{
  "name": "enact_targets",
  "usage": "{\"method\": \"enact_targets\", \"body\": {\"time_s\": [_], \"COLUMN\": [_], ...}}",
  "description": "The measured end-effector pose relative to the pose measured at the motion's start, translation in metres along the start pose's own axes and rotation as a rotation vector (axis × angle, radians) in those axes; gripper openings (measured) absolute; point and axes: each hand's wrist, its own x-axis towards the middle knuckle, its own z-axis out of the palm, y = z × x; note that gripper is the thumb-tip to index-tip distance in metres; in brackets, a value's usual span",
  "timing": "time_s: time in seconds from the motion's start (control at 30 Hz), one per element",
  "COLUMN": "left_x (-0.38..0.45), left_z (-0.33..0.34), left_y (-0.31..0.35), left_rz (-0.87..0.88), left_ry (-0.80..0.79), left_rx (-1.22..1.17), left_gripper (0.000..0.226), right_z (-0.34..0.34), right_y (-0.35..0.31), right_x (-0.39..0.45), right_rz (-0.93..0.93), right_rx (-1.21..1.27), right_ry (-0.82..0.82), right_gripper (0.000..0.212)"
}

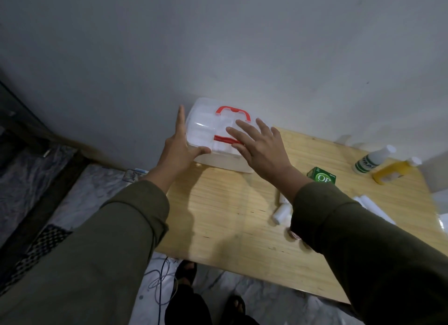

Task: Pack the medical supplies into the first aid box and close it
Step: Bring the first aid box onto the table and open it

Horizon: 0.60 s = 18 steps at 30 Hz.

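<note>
Head | first aid box (213, 135) lidded (contents blurred) | left hand (180, 150), right hand (260, 150) grips apart

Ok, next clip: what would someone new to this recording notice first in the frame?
Probably the clear first aid box with its red handle, standing at the table's far left corner against the grey wall, lid down. Both hands are spread open at it: the left hand against its left side, the right hand over its front edge by the red latch. Next, the supplies still loose on the wooden table to the right: a green carton, a yellow bottle and a white bottle.
</note>
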Motion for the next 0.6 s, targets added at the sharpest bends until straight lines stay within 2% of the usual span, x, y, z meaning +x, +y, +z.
{"method": "enact_targets", "body": {"time_s": [0.1,0.27,0.47,0.6], "left_x": [0.000,-0.003,-0.002,0.001], "left_z": [0.000,-0.003,-0.007,-0.008], "left_y": [-0.001,-0.002,-0.001,0.000], "left_rz": [-0.034,-0.091,-0.106,-0.110], "left_ry": [-0.018,-0.032,-0.036,-0.050], "left_rx": [-0.028,-0.062,-0.033,-0.020], "left_gripper": [0.116,0.118,0.118,0.119], "right_z": [-0.012,-0.035,-0.054,-0.054], "right_y": [0.004,0.019,0.037,0.042], "right_x": [0.007,0.034,0.080,0.100], "right_rz": [0.005,0.036,0.139,0.189], "right_rx": [0.058,0.145,0.229,0.187], "right_ry": [0.065,0.286,0.350,0.369], "right_gripper": [0.059,0.048,0.038,0.037]}}
